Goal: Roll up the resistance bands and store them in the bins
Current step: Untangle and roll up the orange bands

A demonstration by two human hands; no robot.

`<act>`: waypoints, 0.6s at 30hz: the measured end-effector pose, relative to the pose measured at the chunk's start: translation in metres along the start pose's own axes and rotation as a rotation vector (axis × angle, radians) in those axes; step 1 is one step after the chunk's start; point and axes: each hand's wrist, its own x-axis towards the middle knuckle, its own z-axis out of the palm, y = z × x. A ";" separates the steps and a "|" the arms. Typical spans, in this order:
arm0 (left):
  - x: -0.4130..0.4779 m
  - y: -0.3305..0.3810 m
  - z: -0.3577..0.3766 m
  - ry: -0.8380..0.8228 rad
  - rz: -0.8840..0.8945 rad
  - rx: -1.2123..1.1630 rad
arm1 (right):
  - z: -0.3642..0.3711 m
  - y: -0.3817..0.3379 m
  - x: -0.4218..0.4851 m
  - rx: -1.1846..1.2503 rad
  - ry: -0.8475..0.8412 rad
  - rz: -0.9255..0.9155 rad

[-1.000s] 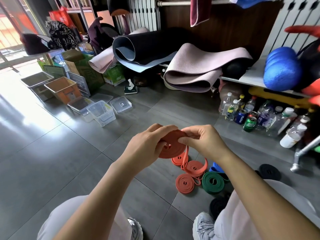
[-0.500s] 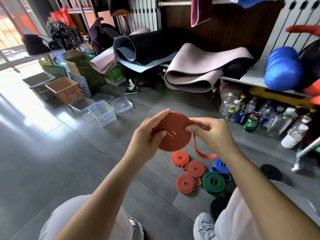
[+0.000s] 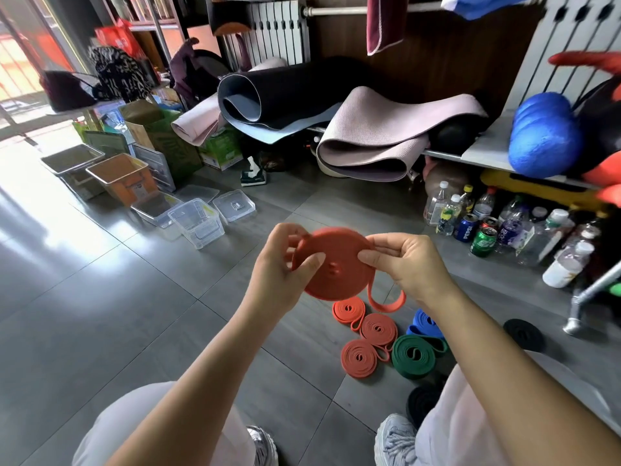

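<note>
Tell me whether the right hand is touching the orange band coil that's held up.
Touching. The head view shows the right hand pinching the orange band coil at its right edge between thumb and fingers.

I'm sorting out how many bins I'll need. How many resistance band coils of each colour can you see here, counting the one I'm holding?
Orange-red band coils: 4, one held, three on the floor at
Green band coil: 1
Blue band coil: 1
Black band coils: 2
Total: 8
</note>
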 end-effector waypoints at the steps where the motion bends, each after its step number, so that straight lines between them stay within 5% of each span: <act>1: 0.002 -0.002 -0.003 0.001 0.004 0.045 | 0.000 0.000 -0.001 -0.042 -0.025 -0.001; 13: 0.005 -0.003 -0.007 -0.190 -0.054 0.140 | 0.005 0.001 -0.003 -0.303 -0.092 -0.007; 18: 0.001 -0.004 -0.002 -0.293 0.022 0.407 | 0.007 0.002 -0.006 -0.377 -0.162 0.004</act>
